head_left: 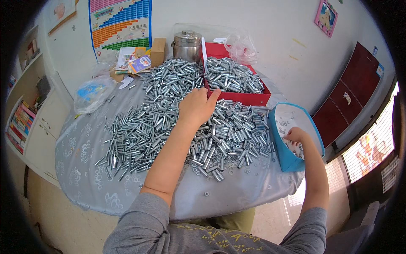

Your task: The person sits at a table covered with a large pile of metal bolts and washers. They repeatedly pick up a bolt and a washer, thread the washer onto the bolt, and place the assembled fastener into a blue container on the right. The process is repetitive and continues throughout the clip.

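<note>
My left hand (196,108) reaches across the metal pile to the near left corner of a red box (243,98). Its thumb lies on one side of the corner and the curled fingers on the other, closed on it; the fingertips are hidden. Silvery bolts and sleeve-like metal cylinders (234,127) are heaped around this hand, and more bolts (232,74) fill the box. Down inside a blue bin (287,163) with a white lining is my right hand (297,136), its fingers bunched over small metal nuts (284,123). Whatever they pinch is too small to make out.
A steel canister (187,44) and a small cardboard box (158,51) stand behind the heap. Cards and papers (135,61) and a plastic bag (94,94) lie at the far left. One loose nut (207,194) rests near the edge of the grey-covered table (249,186).
</note>
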The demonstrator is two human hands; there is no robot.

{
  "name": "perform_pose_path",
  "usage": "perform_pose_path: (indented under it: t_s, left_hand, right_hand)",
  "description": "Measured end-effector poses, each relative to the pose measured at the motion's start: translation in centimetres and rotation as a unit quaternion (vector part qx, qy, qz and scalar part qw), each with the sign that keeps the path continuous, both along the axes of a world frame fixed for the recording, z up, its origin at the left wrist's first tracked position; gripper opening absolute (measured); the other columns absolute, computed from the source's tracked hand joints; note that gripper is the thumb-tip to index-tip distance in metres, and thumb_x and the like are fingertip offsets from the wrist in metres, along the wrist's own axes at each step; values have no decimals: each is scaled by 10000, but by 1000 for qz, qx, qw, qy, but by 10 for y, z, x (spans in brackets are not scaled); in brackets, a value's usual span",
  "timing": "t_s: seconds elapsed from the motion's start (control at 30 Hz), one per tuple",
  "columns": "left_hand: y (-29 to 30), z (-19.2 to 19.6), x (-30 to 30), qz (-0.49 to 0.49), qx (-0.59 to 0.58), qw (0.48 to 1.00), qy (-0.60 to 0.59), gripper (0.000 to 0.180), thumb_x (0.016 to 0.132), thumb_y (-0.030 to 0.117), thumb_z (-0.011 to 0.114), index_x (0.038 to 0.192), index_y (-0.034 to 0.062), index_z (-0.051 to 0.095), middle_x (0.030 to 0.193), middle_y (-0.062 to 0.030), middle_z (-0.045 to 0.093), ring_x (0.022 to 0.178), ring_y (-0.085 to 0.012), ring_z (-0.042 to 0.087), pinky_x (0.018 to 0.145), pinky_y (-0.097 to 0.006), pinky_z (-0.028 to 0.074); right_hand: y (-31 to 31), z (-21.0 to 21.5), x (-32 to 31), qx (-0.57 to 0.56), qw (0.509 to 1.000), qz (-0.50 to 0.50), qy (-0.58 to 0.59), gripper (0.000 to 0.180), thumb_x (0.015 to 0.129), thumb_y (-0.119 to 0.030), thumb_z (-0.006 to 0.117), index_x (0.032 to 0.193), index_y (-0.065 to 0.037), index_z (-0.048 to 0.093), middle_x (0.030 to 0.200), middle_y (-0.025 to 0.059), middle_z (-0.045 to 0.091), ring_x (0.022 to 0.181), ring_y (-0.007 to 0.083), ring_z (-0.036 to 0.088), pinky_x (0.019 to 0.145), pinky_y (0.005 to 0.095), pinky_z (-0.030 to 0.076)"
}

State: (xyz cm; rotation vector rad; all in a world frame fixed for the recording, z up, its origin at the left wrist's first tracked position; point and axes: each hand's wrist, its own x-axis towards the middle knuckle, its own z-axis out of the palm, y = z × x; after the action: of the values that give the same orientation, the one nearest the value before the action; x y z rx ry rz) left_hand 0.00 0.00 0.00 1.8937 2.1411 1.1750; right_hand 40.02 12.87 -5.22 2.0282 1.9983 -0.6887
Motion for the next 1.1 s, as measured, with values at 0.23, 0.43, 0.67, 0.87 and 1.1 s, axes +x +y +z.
perform_pose_path:
  t_s: [0.23,0.43,0.67,0.87,1.1]
  left_hand:
    - [-4,0,5,-35,34,999,-16,521,881,488,412,858,11,620,837,-176,610,809,-342,595,716,-431,472]
    - [-4,3,5,-32,34,998,-52,478,870,468,443,869,34,645,852,-165,621,811,-326,602,710,-422,470]
    - [-9,10,9,-34,51,997,-56,437,872,437,455,861,47,653,828,-147,628,798,-314,600,698,-406,461]
    - [-7,11,14,-46,46,996,-65,454,870,448,456,865,39,652,835,-145,636,803,-312,606,704,-400,465]
    - [-6,7,13,-42,54,997,-46,446,871,442,462,864,33,641,836,-143,629,805,-310,604,704,-401,464]
  right_hand:
    - [-28,54,-73,199,942,70,260,251,823,-269,597,890,-27,610,670,40,583,531,120,573,429,259,441]
    - [-53,78,-122,145,922,87,348,298,841,-313,581,904,-23,614,718,51,597,629,118,584,503,261,454]
    - [7,85,-58,390,917,31,81,322,823,-323,556,985,-56,633,928,147,649,877,299,616,751,384,477]
    - [18,-8,94,188,962,23,-196,367,615,-288,758,827,1,679,842,177,655,743,284,634,652,373,510]
    - [-9,0,63,109,991,-67,36,244,612,-168,764,790,-53,641,752,105,639,668,210,610,601,345,498]
